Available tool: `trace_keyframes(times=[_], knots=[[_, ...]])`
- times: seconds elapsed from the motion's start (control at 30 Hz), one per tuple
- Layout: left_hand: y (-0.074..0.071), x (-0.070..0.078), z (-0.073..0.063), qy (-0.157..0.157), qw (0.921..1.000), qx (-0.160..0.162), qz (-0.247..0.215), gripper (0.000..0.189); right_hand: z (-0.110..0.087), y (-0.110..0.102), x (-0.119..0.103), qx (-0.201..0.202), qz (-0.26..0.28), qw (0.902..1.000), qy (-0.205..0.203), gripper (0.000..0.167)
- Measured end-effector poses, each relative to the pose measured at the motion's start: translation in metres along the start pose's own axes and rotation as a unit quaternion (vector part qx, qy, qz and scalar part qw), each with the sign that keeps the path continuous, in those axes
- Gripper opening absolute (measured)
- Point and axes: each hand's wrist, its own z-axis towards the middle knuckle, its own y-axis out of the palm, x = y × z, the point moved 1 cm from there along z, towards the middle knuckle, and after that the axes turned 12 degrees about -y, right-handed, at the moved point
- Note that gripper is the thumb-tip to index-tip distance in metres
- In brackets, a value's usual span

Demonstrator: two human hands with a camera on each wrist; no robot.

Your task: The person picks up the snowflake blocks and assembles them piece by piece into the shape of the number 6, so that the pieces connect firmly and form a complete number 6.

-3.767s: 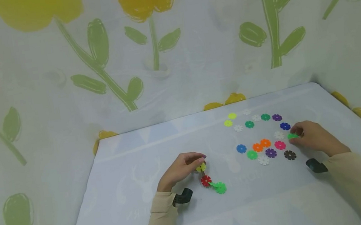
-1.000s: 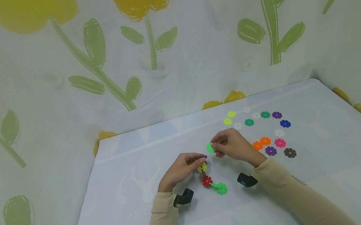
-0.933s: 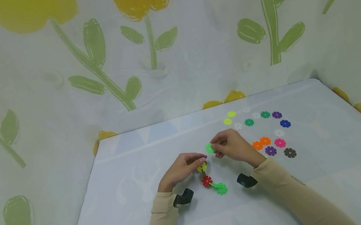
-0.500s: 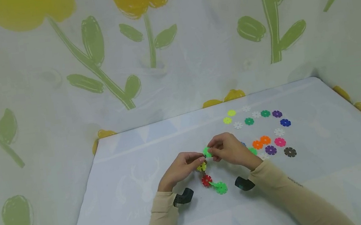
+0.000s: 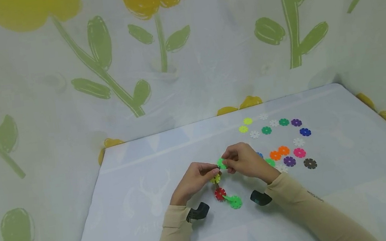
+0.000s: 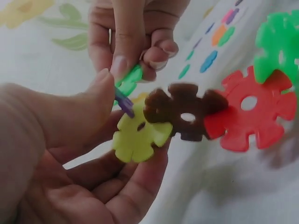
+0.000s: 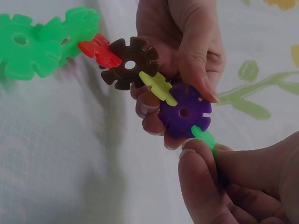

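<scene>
My left hand (image 5: 193, 181) grips a chain of notched plastic snowflake discs above the table, its fingers on the purple disc (image 7: 174, 116) at the upper end. A yellow disc (image 6: 133, 145), brown disc (image 6: 174, 106), red disc (image 6: 233, 128) and two green discs, one the end disc (image 7: 18, 58), follow down the chain. Between thumb and fingers my right hand (image 5: 248, 163) pinches another green disc (image 5: 220, 163). In the right wrist view this disc's edge meets the purple disc's rim at a notch; its other side is hidden by fingertips.
Loose discs lie right of the hands, among them an orange disc (image 5: 275, 155), pink disc (image 5: 299, 152), dark brown disc (image 5: 310, 163) and blue disc (image 5: 305, 132). Yellow discs (image 5: 243, 129) lie farther back. A flowered cloth (image 5: 214, 60) hangs behind the white table (image 5: 135, 209).
My right hand has picked up a green disc at the right and carried it left to the chain's purple disc. The left hand has stayed nearly still, holding the chain.
</scene>
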Motion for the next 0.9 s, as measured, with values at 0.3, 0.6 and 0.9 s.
trace_keyframes(times=[0.3, 0.6, 0.9], knots=[[0.0065, -0.0035, 0.0033, -0.01, 0.9998, 0.01, -0.016, 0.027, -0.0001, 0.0001, 0.0035, -0.011, 0.008, 0.9999, 0.001, 0.007], [0.0051, -0.0038, 0.0028, -0.007, 0.9997, 0.003, -0.023, 0.027, 0.0011, 0.0008, 0.0033, -0.023, 0.024, 0.9995, 0.002, 0.009], [0.0029, -0.0008, 0.0032, -0.002, 1.0, -0.004, 0.0, 0.033, -0.0001, -0.0044, 0.0042, -0.05, 0.023, 0.9984, -0.012, 0.015]])
